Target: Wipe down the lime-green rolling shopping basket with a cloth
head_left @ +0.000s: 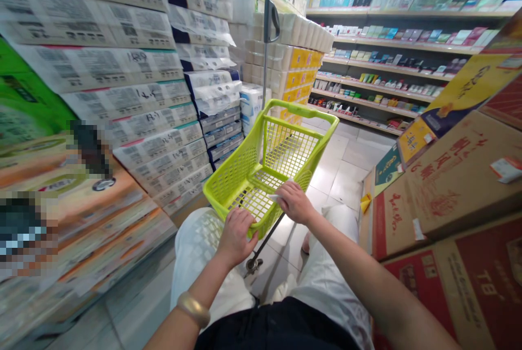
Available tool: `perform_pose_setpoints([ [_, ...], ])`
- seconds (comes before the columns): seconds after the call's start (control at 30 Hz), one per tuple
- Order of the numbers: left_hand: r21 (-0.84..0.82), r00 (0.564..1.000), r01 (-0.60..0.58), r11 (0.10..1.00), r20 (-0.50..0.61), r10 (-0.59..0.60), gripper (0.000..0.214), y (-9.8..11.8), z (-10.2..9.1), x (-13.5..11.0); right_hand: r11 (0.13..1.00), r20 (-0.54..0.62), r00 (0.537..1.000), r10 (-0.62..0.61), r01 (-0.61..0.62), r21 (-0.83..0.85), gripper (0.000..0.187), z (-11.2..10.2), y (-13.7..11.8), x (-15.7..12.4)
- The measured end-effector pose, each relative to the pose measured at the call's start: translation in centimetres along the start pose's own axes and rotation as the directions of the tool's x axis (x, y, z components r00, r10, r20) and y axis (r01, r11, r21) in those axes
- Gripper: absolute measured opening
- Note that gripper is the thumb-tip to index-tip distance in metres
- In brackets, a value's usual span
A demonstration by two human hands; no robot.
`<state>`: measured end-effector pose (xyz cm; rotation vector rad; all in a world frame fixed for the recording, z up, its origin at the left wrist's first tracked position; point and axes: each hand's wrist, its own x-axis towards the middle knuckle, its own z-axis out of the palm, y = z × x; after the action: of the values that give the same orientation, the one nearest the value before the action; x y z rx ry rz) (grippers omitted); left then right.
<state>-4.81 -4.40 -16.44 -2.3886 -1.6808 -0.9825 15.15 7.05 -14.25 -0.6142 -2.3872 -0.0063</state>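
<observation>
A lime-green plastic shopping cart with lattice walls stands right in front of my knees. Its visible basket holds no goods. My left hand has its fingers curled over the near rim, and a gold-coloured bangle is on that wrist. Further along, at the cart's right rim, my right hand is closed. A slim white thing, too small to make out, sticks out of its fingers over the basket. The right palm is hidden, so how firmly it touches the rim is unclear.
Stacked paper-product packs line the left side, with orange packs nearer me. Cardboard cartons rise close on the right. Ahead are a glass door edge with a dark handle and stocked shelves. Pale floor tiles run between.
</observation>
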Motion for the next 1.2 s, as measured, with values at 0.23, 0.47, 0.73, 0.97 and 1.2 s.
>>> perform_pose_setpoints([
  [0.23,0.038,1.000,-0.014,0.999,-0.023,0.015,0.010,0.0,0.6,0.0,0.998,-0.034,0.999,0.000,0.002,0.060,0.016,2.3,-5.1,-1.3],
  [0.47,0.015,1.000,-0.009,1.000,0.018,0.009,0.013,0.1,0.2,0.0,0.993,0.055,0.992,-0.114,0.115,-0.006,0.016,0.8,-2.2,-0.2],
  [0.73,0.028,1.000,-0.015,0.999,-0.012,0.015,0.010,0.0,0.7,0.4,1.000,0.015,1.000,-0.016,0.015,0.023,0.016,1.9,-5.4,-0.9],
  [0.97,0.000,1.000,0.010,1.000,0.025,-0.010,0.012,0.2,0.3,0.4,0.999,0.012,1.000,0.007,-0.006,-0.038,0.017,0.2,-1.6,-0.1],
  [1.2,0.033,1.000,0.002,0.999,-0.002,-0.002,0.014,0.1,0.7,0.4,1.000,-0.014,1.000,0.017,-0.017,-0.001,0.016,1.5,-4.8,-1.1],
])
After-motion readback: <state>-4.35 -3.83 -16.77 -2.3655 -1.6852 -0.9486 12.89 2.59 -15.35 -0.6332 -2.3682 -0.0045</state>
